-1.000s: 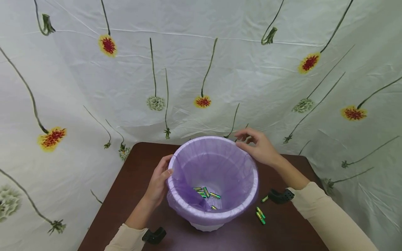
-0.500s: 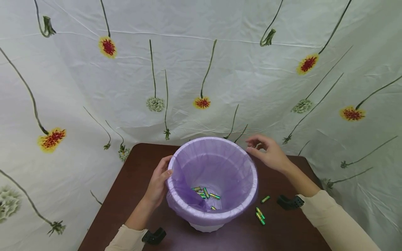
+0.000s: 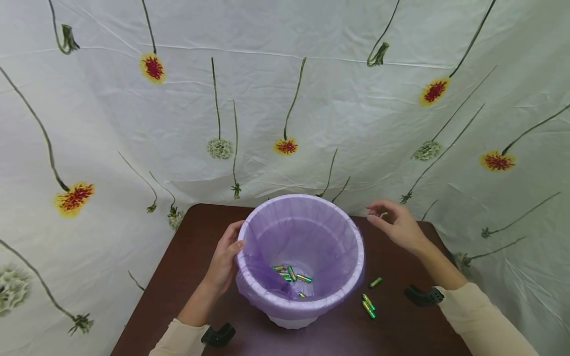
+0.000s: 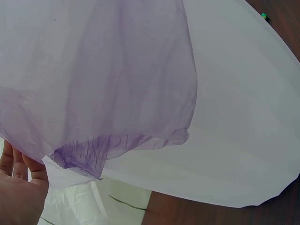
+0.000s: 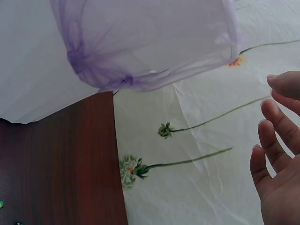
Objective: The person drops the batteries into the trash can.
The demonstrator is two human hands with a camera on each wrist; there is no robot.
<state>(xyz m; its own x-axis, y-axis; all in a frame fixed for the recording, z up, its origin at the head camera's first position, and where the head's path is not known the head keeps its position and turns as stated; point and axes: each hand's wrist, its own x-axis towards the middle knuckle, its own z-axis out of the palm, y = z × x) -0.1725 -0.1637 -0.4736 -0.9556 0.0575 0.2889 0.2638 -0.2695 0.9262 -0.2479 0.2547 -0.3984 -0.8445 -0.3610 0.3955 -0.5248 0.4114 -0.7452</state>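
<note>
A white trash bin stands on the table, lined with a thin purple bag folded over its rim. Inside, at the bottom, lie several green-and-gold batteries. My left hand grips the bin's left rim, thumb over the edge and fingers outside. In the left wrist view, the fingers meet the hanging edge of the bag. To the right of the bin, my right hand hovers apart from it with loosely bent fingers and holds nothing. Below it, a single battery and a touching pair of batteries lie on the table.
The dark brown table has rounded back corners. Behind and on both sides hangs a pale cloth printed with flowers. A black wrist mount projects from the right sleeve, another black mount from the left.
My right hand has let go of the bag's rim and moved right and slightly down, away from the bin. The left hand keeps its hold, and the batteries lie as before.
</note>
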